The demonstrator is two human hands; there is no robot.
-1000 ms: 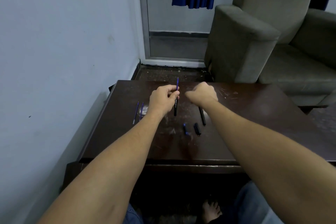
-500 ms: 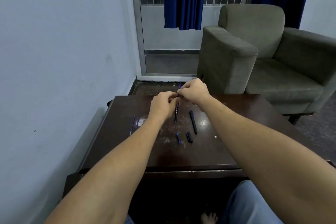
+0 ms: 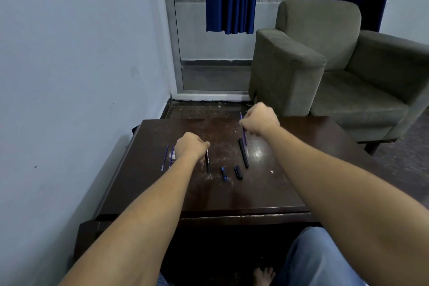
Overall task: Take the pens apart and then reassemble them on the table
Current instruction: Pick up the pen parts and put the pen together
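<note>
Black barrel (image 3: pixel 207 160) is pinched at its top by the left grip (image 3: pixel 189 146); the right grip (image 3: pixel 261 121) pinches a blue refill (image 3: pixel 243 128) well apart, evidently separated. Caps (image 3: pixel 238 172) lie sorted on the surface (image 3: pixel 232 195) for reassembly.

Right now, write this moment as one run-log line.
left hand: grips black barrel | right hand: pinches blue refill | state: refill apart from barrel

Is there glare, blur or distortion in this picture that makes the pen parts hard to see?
Head view: glare shines on the table beside the lying black barrel; the wide lens tilts the door frame and stretches the forearms; the thin refill in the right hand looks faint; the light is dim.
</note>
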